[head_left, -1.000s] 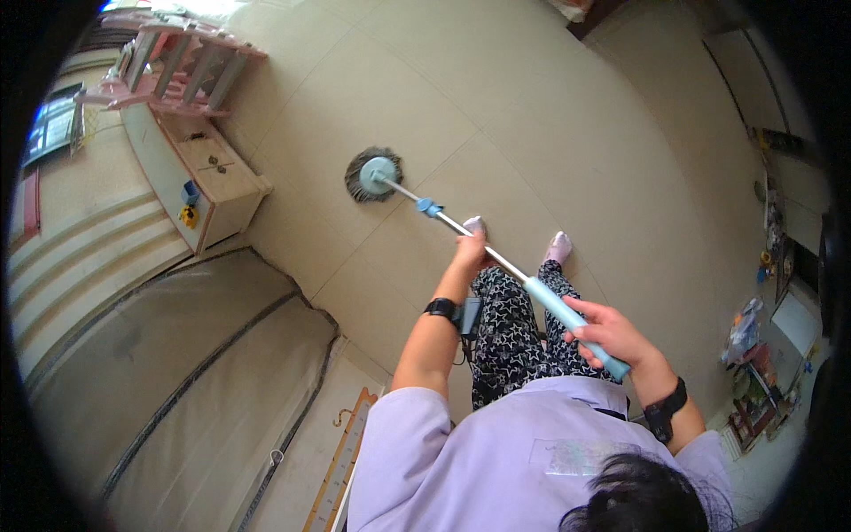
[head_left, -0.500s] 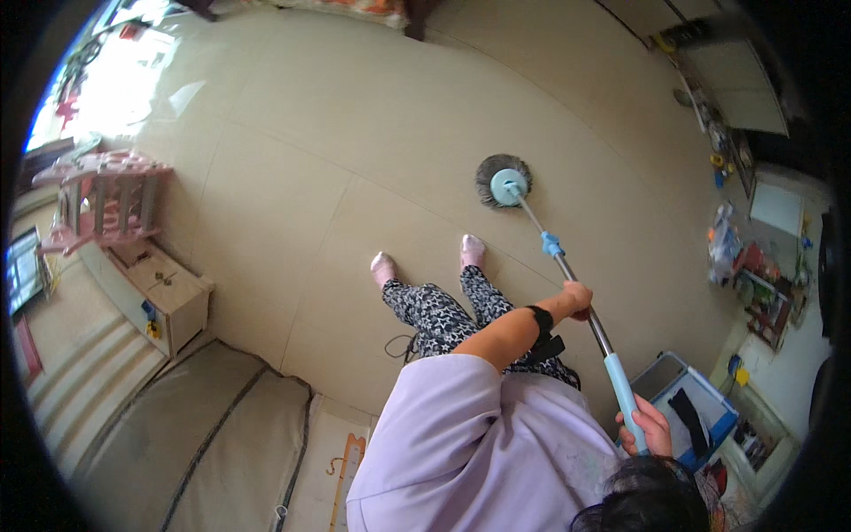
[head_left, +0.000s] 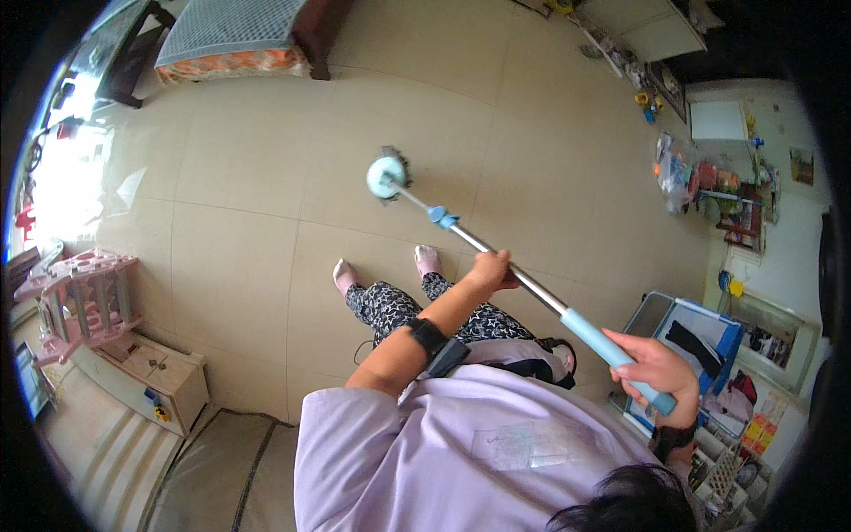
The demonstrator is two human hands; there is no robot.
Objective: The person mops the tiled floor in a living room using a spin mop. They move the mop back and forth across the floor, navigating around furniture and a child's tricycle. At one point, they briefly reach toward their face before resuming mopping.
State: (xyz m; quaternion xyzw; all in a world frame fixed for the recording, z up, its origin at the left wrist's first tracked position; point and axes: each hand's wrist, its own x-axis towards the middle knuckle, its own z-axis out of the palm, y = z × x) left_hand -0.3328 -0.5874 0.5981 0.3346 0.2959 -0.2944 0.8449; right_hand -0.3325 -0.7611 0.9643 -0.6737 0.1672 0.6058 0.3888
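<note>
- Currently, the mop (head_left: 503, 262) slants across the person's front, its mop head (head_left: 386, 178) out over the tiled floor (head_left: 532, 133); that mop head is the landmark for all places below.
- Nearer the mop head, the left hand (head_left: 492, 270) is wrapped around the bare metal pole, below the blue collar (head_left: 441, 217).
- Farthest from the mop head, the right hand (head_left: 656, 368) grips the pale blue handle near its end; how tightly its fingers close is hard to tell.
- The mop head looks tilted and somewhat blurred, with grey fringe showing mainly along its right side; whether all of it touches the floor cannot be told.
- Closer to the person than the mop head are both feet (head_left: 427, 259); a careless pull inward could run the fringe into the toes.
- Beyond the mop head and to its left stands the bed (head_left: 239, 44); too long a push that way could knock its leg (head_left: 320, 69).
- Well to the right of the mop head, the blue-framed item (head_left: 731, 341) sits close to the handle's end, so a wide backswing could bump it.
- Smooth metal might slip through the left hand if its grip slackens, letting the mop head veer.
</note>
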